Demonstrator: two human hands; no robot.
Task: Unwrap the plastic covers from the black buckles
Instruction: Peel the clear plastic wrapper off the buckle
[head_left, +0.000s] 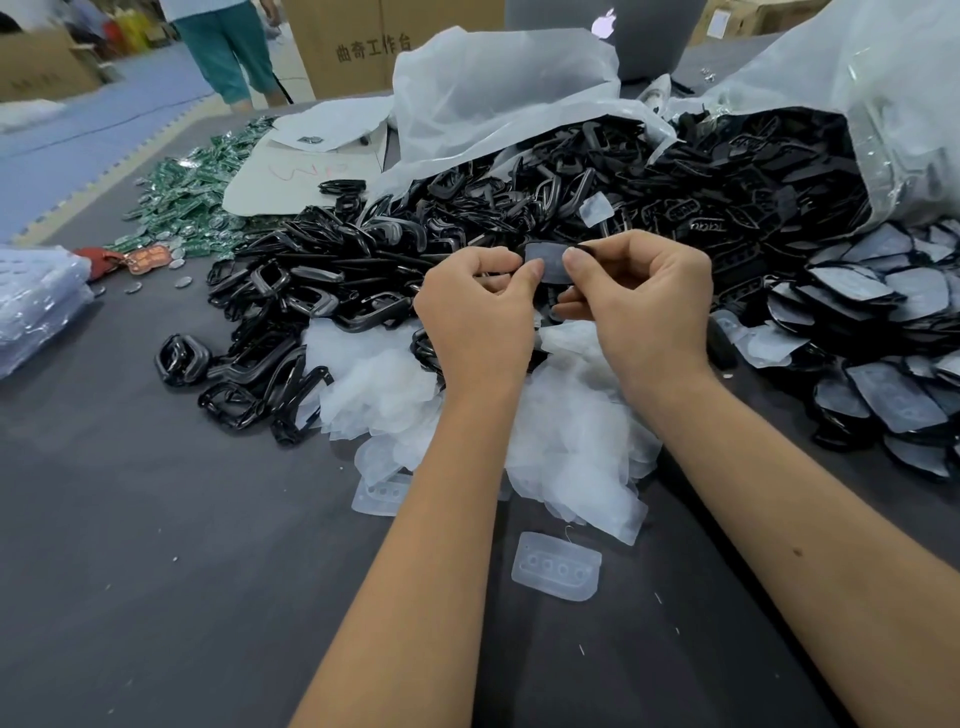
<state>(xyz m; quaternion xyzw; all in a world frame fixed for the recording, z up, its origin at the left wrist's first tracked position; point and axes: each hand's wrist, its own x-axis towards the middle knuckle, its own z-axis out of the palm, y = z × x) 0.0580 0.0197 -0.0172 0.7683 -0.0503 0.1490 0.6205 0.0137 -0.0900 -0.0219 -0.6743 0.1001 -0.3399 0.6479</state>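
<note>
1. Hands meet above the pile: left hand and right hand each pinch one end of a wrapped black buckle.
2. Buckle's long axis runs left to right between the thumbs, level with both hands, neither nearer.
3. Pulling apart along that axis should free the plastic cover.
4. Shed covers lie heaped just below on the grey table.
</note>
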